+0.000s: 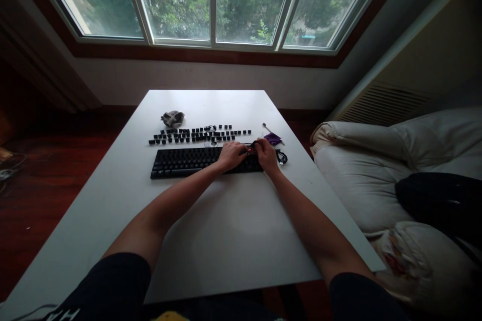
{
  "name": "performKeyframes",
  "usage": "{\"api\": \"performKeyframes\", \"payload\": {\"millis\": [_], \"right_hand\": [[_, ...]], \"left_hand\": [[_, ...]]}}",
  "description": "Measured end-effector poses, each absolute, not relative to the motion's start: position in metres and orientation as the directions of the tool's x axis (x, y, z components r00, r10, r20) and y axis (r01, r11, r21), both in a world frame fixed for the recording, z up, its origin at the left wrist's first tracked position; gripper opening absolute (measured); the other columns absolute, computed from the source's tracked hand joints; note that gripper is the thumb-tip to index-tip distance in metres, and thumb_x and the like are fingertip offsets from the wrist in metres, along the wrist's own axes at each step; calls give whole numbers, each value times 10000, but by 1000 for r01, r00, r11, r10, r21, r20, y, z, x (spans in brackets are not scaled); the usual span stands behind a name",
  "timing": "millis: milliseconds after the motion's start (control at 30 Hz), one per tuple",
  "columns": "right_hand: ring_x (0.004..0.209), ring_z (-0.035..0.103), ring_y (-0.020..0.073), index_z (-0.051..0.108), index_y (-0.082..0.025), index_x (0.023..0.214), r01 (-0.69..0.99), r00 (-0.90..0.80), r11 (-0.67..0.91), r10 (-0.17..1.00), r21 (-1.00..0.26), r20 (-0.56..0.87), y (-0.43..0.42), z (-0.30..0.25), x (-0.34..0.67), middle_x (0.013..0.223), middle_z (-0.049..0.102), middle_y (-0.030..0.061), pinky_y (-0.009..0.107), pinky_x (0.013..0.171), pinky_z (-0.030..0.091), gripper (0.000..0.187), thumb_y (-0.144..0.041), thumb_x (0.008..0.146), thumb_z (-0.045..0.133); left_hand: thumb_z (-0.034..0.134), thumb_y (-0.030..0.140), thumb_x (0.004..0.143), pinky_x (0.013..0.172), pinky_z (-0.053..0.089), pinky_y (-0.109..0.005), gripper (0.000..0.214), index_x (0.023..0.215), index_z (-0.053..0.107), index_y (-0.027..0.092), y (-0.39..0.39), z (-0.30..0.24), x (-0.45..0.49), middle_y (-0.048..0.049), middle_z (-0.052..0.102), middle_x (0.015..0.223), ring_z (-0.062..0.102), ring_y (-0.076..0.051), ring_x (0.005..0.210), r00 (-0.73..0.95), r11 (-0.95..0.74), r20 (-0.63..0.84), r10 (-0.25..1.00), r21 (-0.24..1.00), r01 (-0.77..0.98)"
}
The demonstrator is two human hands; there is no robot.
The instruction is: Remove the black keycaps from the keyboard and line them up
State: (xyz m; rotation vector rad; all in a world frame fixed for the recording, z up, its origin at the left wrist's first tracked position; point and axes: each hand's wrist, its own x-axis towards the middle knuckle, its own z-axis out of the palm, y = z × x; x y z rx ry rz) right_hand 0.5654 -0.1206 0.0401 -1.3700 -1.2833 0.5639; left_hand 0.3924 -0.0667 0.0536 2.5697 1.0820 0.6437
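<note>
A black keyboard (184,161) lies across the middle of the white table (211,230). Behind it, several loose black keycaps (196,135) are laid out in rows. My left hand (230,155) rests on the right part of the keyboard with its fingers curled. My right hand (265,154) sits at the keyboard's right end, fingers closed in a pinch. Between the two hands shows a small reddish tool (249,147); which hand grips it is unclear.
A crumpled grey cloth (172,118) lies behind the keycaps on the left. A small purple pouch (272,138) and a thin stick sit behind my right hand, and a black cable (281,157) beside it. A white sofa (376,175) stands right of the table.
</note>
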Motion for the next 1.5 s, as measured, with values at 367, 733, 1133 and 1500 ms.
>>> {"api": "performKeyframes", "payload": {"millis": [367,733,1133,1500], "right_hand": [[697,706,246,565,-245,994,242,365,160,899,-957,243,-114,41,560,849,708,49,387,623,605,367,-591,876,592],[641,679,237,595,-231,964,225,362,139,907,-964,216,-114,46,562,776,693,44,377,565,596,349,-563,859,613],[543,601,182,569,-231,845,40,363,-41,931,-998,-24,-105,32,567,641,608,-2,334,468,567,318,-521,779,681],[540,657,183,547,-235,949,-13,484,59,874,-998,45,-106,31,570,706,650,-5,299,453,555,288,-490,846,629]], "left_hand": [[659,156,864,943,506,-355,527,1377,583,250,-75,62,382,-29,747,1079,664,-208,981,624,-670,339,704,606,428],[581,198,958,1011,456,-397,220,1137,709,217,-81,74,380,-90,693,1103,586,-244,1066,798,-865,339,498,256,432],[520,268,1012,1080,343,-411,255,1204,687,274,-90,67,379,-68,642,1299,514,-248,1212,788,-910,454,415,215,355],[568,275,963,1012,349,-443,174,1069,705,253,-27,69,394,-85,678,1133,541,-284,1127,514,-628,375,771,318,710]]}}
